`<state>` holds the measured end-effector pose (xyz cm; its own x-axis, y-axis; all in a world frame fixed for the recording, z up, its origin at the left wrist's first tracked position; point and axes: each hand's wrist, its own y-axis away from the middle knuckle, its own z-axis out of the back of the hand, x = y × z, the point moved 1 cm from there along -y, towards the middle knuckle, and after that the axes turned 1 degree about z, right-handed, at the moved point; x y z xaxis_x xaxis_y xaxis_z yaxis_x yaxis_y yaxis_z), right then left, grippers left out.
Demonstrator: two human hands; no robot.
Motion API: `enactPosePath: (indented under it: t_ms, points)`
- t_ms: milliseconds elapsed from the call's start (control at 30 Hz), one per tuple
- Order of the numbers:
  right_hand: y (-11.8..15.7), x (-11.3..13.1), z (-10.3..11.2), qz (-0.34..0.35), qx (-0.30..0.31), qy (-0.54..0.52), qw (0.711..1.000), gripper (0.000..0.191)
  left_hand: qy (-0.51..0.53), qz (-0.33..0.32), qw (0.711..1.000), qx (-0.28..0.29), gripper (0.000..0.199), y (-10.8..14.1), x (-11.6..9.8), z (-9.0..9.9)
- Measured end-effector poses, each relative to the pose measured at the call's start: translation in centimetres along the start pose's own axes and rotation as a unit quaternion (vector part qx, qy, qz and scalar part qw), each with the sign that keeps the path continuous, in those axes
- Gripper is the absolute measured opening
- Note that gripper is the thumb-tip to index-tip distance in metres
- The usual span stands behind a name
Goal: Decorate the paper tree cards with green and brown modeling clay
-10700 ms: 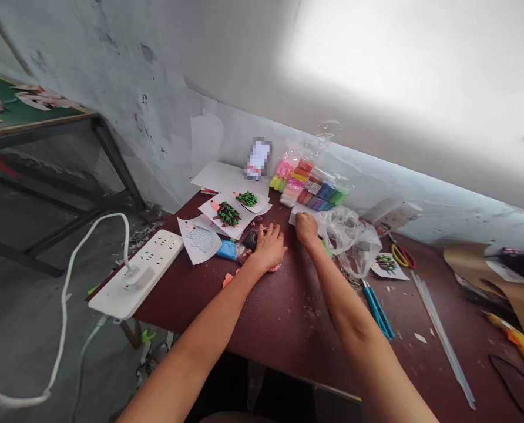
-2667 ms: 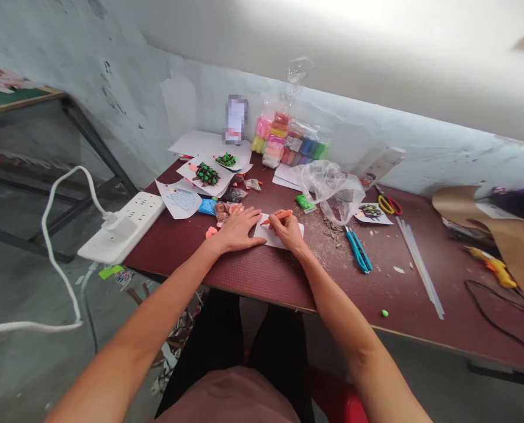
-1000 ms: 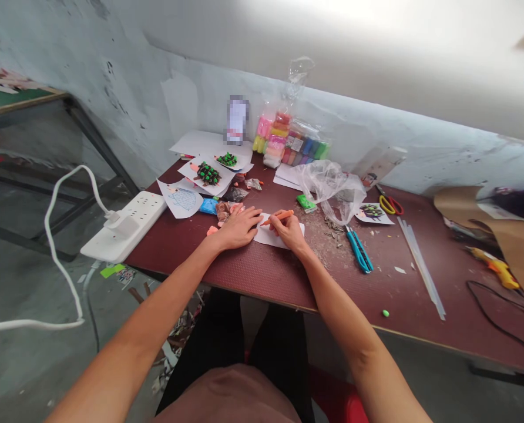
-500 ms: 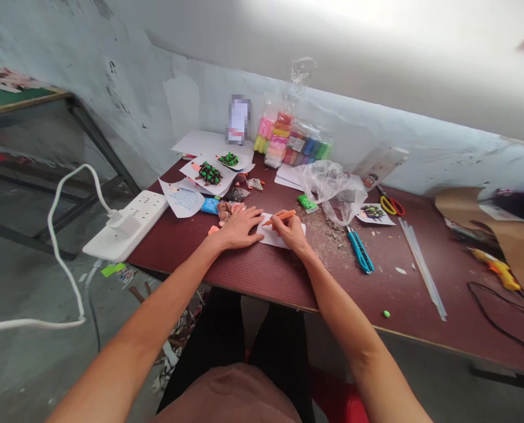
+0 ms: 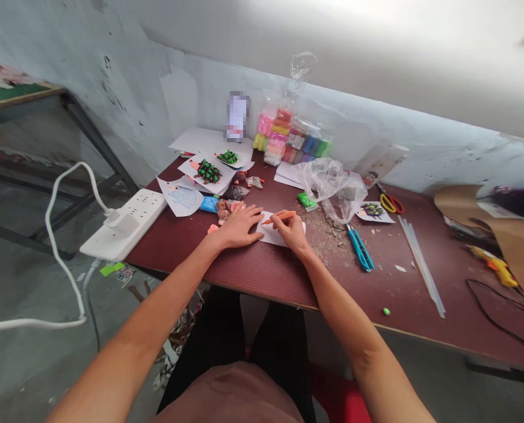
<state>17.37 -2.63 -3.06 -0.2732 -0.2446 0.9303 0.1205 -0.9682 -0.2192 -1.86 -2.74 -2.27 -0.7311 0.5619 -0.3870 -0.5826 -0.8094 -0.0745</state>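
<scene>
My right hand is shut on an orange pencil, its tip pointing left above a white paper slip. My left hand lies flat and open on the maroon tabletop, its fingertips at the slip's left edge. It holds nothing. Just beyond that hand are pieces of brown and pink modelling clay and a blue packet. The slip's middle is partly hidden by my right hand.
Behind my hands stand a bag of coloured clay bars and crumpled clear plastic. Blue-handled scissors lie on the right among wood shavings. A white power strip sits at the table's left edge, and several paper cards lie at the back.
Since the oldest frame, my hands have moved from the dark packet and clay to the white slip, and the orange pencil has appeared in my right hand. The last second shows only small shifts.
</scene>
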Motion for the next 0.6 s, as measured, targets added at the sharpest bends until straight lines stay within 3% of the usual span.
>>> enactPosePath:
  t_ms: [600]
  points:
    - [-0.29,-0.56,0.02,0.004,0.013,-0.007,1.0,0.034,0.003,-0.002,1.0,0.001,0.055,-0.07,0.09,-0.1]
